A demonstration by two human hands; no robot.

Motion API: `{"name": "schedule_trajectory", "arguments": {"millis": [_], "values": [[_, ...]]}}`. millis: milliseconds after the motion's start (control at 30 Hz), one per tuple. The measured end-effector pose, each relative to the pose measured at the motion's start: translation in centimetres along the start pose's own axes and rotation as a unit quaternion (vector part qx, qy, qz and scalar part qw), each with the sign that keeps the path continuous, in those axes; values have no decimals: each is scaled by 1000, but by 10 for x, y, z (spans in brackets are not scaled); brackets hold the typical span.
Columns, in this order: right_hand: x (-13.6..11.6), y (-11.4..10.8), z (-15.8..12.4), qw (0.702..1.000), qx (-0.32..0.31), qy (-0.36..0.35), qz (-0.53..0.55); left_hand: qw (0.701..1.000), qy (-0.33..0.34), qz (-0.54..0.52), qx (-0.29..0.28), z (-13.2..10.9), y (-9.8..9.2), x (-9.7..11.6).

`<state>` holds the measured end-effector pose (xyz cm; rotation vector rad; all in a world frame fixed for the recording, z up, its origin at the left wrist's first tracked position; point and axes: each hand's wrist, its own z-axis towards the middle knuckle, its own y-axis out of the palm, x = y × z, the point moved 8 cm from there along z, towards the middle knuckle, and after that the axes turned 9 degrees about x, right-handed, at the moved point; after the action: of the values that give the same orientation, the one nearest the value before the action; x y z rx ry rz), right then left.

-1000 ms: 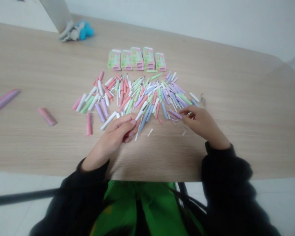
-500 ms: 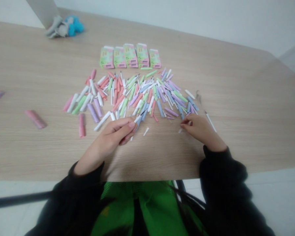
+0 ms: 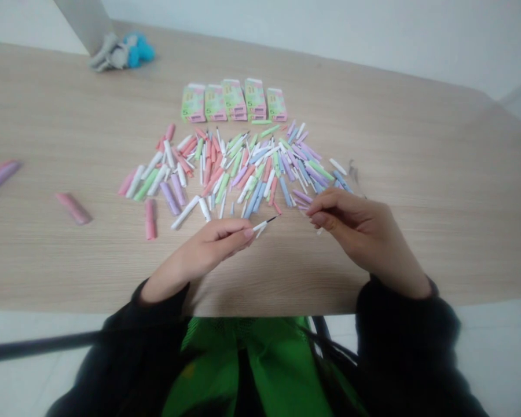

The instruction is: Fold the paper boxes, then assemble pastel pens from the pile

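Note:
Between thumb and fingers, my left hand [image 3: 215, 246] holds a thin white pen refill [image 3: 260, 226] with a dark tip that points right. My right hand [image 3: 351, 229] is pinched closed at the right of it, near the purple pen parts [image 3: 303, 197]; what its fingertips hold, if anything, is too small to make out. Beyond both hands lies a wide pile of pen barrels, caps and refills in white, green, red, blue and purple, with a green barrel [image 3: 221, 188] among them. The hands are apart.
Small green and pink boxes [image 3: 193, 104] stand in a row behind the pile. A grey and blue soft object [image 3: 139, 51] lies at the back left. On the left of the table [image 3: 417, 162] are a pink roll [image 3: 73, 208] and a purple one [image 3: 0, 178].
My left hand has moved slightly right and down, and the refill's dark tip now points more to the right. My right hand has come a little left, still pinched, with its back turned more into view.

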<state>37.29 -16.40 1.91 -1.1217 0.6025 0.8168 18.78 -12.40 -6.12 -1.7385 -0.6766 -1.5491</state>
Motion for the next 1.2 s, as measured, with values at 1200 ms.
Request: {"name": "schedule_trajectory", "arguments": {"millis": [1200], "values": [[86,-37,30,989,99,86,-63,988,-50,-145,-5,-1,1,-5]]}}
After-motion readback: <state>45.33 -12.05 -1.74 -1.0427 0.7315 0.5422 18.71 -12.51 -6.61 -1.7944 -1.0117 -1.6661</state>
